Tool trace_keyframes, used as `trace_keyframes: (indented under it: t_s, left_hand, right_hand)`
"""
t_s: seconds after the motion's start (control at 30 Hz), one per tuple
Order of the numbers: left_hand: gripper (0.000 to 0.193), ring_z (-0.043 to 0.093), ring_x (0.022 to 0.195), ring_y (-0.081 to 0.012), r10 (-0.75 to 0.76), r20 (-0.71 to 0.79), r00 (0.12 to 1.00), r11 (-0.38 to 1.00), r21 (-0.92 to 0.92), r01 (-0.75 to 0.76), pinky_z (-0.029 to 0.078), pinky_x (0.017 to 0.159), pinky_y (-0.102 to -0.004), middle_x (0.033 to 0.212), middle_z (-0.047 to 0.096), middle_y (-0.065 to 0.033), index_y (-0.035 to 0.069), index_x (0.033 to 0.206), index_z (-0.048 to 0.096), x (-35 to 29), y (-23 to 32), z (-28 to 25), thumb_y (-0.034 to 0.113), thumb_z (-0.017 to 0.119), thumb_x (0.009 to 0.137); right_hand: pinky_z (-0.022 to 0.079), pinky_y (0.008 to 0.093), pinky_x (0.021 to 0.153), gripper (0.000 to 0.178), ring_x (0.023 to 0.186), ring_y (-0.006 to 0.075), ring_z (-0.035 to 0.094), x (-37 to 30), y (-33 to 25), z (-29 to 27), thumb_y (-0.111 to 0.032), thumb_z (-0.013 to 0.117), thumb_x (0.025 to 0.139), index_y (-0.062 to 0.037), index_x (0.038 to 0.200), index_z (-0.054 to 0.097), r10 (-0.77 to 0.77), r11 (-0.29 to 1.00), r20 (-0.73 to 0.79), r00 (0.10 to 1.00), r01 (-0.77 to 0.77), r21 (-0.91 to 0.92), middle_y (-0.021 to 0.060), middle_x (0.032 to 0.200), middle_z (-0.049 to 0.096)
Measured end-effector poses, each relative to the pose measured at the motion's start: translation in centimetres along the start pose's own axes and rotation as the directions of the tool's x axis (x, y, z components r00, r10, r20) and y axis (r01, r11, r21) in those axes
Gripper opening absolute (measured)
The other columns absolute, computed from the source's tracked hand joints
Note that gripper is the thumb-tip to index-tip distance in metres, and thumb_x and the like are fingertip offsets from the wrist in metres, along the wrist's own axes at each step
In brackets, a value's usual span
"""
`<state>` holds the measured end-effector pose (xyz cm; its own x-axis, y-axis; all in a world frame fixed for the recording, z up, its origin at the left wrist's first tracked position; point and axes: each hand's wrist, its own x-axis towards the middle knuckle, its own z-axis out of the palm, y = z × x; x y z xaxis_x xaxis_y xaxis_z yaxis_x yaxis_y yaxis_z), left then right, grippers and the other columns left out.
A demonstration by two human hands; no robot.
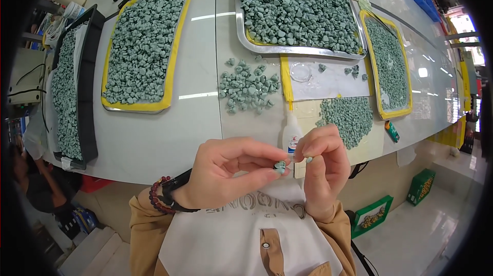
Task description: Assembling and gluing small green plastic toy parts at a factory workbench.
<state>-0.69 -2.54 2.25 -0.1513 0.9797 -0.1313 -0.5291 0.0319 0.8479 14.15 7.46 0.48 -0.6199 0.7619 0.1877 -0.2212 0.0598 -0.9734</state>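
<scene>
- A green stone piece (280,167) is pinched between the thumb and fingers of the left hand (223,164), in front of the apron (221,240).
- A small green chip (308,159) is held just beside it by the right hand (327,168); its thumb and forefinger are closed on the chip.
- The two held pieces are kept near each other but apart.
- A white bottle (290,131) is placed upright in the view beyond the hands, its lower part partly hidden.
- Loose green stones (249,90) are scattered on the pale surface (195,135), and finer chips (352,122) are heaped on a cream board (306,114).
- Farther out, green stones are piled in a metal tray (303,50), a left yellow-edged tray (136,106), a right yellow-edged tray (396,113) and a black tray (87,91).
- A beaded bracelet (156,196) is worn on the left wrist.
</scene>
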Motion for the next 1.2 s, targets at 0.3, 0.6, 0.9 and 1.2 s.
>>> trace_keyframes:
  t_s: [0.3, 0.6, 0.9, 1.2]
  left_hand:
    - [0.032, 0.062, 0.094, -0.0217, -0.368, 0.116, 0.923, 0.902, -0.198, 0.384, 0.051, 0.084, -0.0301, 0.105, 0.060, -0.0188, -0.009, 0.112, 0.052, 1.1, 1.1, -1.0, -0.012, 0.054, 0.080]
    - [0.041, 0.063, 0.091, -0.0215, -0.465, 0.109, 0.879, 0.876, -0.088, 0.474, 0.052, 0.080, -0.0285, 0.103, 0.061, -0.0178, -0.008, 0.120, 0.047, 1.8, 0.7, -3.2, -0.009, 0.056, 0.081]
    - [0.045, 0.065, 0.087, -0.0229, -0.520, 0.182, 0.834, 0.814, -0.189, 0.549, 0.052, 0.075, -0.0277, 0.101, 0.061, -0.0187, -0.008, 0.124, 0.044, 2.6, 1.0, -5.0, -0.009, 0.055, 0.080]
    - [0.044, 0.064, 0.088, -0.0218, -0.516, 0.172, 0.839, 0.829, -0.147, 0.540, 0.052, 0.077, -0.0269, 0.102, 0.061, -0.0185, -0.007, 0.123, 0.046, 2.2, 0.8, -4.9, -0.009, 0.056, 0.081]
  right_hand:
    - [0.038, 0.0288, 0.062, 0.024, 0.066, 0.0176, 0.047, 1.4, 0.0, -0.9, -0.002, 0.063, 0.063, -0.0049, 0.086, 0.059, -0.314, 0.732, 0.245, 0.917, 0.398, -0.553, 0.0045, 0.082, 0.048]
    - [0.037, 0.0306, 0.060, 0.028, 0.063, 0.0178, 0.049, 2.4, 0.9, -0.1, 0.000, 0.063, 0.061, -0.0051, 0.088, 0.062, -0.302, 0.450, 0.413, 0.859, 0.511, -0.733, 0.0033, 0.079, 0.052]
    - [0.036, 0.0281, 0.055, 0.039, 0.061, 0.0173, 0.050, 3.0, 2.2, 0.2, 0.001, 0.067, 0.054, -0.0046, 0.092, 0.065, -0.317, 0.503, 0.411, 0.855, 0.519, -0.691, 0.0031, 0.078, 0.055]
    - [0.035, 0.0277, 0.052, 0.035, 0.060, 0.0167, 0.050, 3.3, 2.2, -0.5, -0.001, 0.072, 0.054, -0.0064, 0.088, 0.065, -0.275, 0.613, 0.330, 0.903, 0.429, -0.664, 0.0011, 0.074, 0.055]
